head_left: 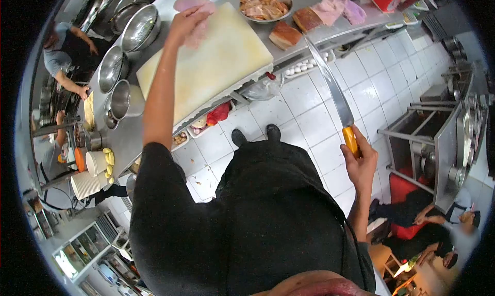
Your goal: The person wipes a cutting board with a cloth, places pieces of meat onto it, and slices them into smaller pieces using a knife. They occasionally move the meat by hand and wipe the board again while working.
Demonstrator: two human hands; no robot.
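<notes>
Right hand (361,159) around a yellow-handled knife (331,85), pink cloth (198,35) in left hand (184,25).

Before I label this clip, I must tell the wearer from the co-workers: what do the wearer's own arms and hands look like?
The left sleeve is black and short, ending near the elbow; the right sleeve is dark and only partly visible. The left hand and right hand are ungloved, and no watch or bracelet shows on either wrist.
</notes>
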